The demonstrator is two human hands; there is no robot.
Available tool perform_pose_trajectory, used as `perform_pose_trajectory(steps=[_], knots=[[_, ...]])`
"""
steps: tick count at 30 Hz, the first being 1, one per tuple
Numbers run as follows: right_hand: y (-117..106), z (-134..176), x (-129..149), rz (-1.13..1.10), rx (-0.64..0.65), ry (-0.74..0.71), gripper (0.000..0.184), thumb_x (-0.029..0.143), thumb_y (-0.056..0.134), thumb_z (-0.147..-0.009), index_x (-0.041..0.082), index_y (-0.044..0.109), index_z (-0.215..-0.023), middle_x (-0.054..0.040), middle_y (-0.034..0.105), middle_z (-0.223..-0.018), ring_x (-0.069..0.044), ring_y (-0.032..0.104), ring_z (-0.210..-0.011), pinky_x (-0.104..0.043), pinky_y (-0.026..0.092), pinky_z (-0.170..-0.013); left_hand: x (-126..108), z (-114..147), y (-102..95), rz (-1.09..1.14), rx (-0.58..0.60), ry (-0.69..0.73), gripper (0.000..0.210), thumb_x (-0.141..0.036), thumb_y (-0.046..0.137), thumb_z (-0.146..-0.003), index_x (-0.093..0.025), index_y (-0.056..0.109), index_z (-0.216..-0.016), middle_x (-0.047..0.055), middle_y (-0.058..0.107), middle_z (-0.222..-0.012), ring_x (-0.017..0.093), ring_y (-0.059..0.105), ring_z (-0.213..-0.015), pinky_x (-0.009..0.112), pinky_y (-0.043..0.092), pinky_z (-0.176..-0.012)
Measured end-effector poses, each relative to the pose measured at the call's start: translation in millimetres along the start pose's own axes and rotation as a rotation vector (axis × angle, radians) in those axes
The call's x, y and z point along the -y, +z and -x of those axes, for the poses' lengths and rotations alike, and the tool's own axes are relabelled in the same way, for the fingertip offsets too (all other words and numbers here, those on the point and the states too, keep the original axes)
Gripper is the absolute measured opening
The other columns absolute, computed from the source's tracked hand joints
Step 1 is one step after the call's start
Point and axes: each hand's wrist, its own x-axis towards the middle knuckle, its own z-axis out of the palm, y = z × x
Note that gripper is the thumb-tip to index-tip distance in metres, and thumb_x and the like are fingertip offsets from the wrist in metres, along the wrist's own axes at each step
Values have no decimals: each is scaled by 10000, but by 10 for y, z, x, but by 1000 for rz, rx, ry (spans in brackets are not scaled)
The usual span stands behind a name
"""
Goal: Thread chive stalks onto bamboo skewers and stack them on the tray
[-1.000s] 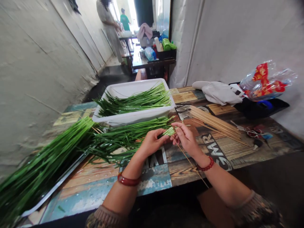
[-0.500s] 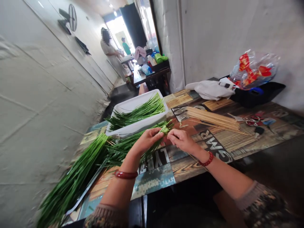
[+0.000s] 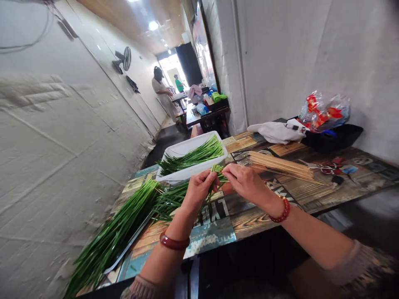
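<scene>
My left hand [image 3: 199, 189] is closed around a small bunch of garlic chives [image 3: 216, 168], its pale cut ends sticking up past the thumb. Right beside those ends, my right hand [image 3: 246, 182] is pinched. The thin bamboo skewer seen under this palm a moment ago is now mostly hidden by the hand. Loose chives [image 3: 170, 200] lie on the table under and left of my left hand. A larger bundle of chives [image 3: 115, 236] stretches along the table's left side. Behind my hands, a white plastic tub [image 3: 183, 145] holds more chives [image 3: 198, 154].
Many bamboo skewers [image 3: 280, 165] lie right of my hands, near scissors [image 3: 326, 167]. Farther back are a pale cloth [image 3: 277, 132] and a plastic bag with red patterns [image 3: 324, 112]. Walls flank the patterned table [image 3: 212, 241]. Two people stand far off near the doorway.
My right hand has come in against the chive ends in my left hand, narrowing the gap between them. The head view has tilted up, showing more ceiling.
</scene>
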Motion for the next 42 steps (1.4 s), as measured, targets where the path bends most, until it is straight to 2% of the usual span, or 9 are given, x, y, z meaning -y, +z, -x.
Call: perform_pose_trajectory(steps=[4,10,13,17,24,29,32,36,42], knots=[[40,-36,78,56,35,-21,202,163,463,-952,176,556,-773,-49,633,-749,-174,603,-700,-276,404,-639,21,97,35,42,-42,6,471,-540,551,-842,-126,627,-631,-13,543,-480,72,428,-451,211,295,-485],[49,-109,84,-149,115,121,173,172,557,-898,175,593,-729,7,616,-651,-126,569,-616,-237,379,-594,39,154,-42,17,-32,8,470,-541,550,-844,-126,638,-641,-13,557,-487,71,439,-454,208,299,-484],[21,-63,77,-197,138,172,159,219,537,-917,179,616,-784,1,636,-691,-133,576,-639,-244,387,-605,54,162,-72,26,-22,12,470,-545,546,-844,-130,633,-642,-10,567,-498,75,451,-458,209,304,-482],[-14,5,86,-151,147,120,167,231,495,-939,195,605,-819,-19,649,-764,-156,590,-710,-271,398,-658,61,165,-75,26,-23,25,472,-551,536,-848,-138,619,-635,-12,559,-493,81,456,-460,212,316,-482],[30,59,117,-121,100,115,173,211,474,-942,196,556,-790,-9,605,-733,-147,564,-685,-263,376,-643,87,130,-59,11,77,67,470,-528,529,-861,-127,609,-628,-6,553,-511,75,460,-466,207,335,-490],[-40,114,162,-173,119,191,186,211,476,-926,185,552,-758,4,593,-689,-128,551,-638,-249,373,-611,133,141,10,22,105,110,464,-539,534,-851,-128,593,-645,0,568,-567,75,486,-469,205,359,-490],[-111,115,220,-304,180,299,103,273,516,-907,180,561,-896,40,579,-620,-110,548,-553,-227,391,-560,87,200,19,-9,85,128,458,-533,528,-854,-130,588,-646,3,578,-581,75,499,-475,202,376,-498],[-168,65,396,-448,208,351,311,358,576,-867,186,523,-1120,69,564,-612,-96,535,-469,-206,405,-481,-128,344,-32,-86,97,167,431,-491,518,-870,-125,594,-655,6,586,-593,78,505,-499,196,376,-506],[-325,-82,810,-291,32,188,173,330,568,-870,182,583,-781,28,574,-594,-97,519,-502,-209,402,-494,-385,550,-195,-170,154,221,287,-400,639,-791,-115,663,-811,17,633,-715,117,548,-652,215,422,-606]])
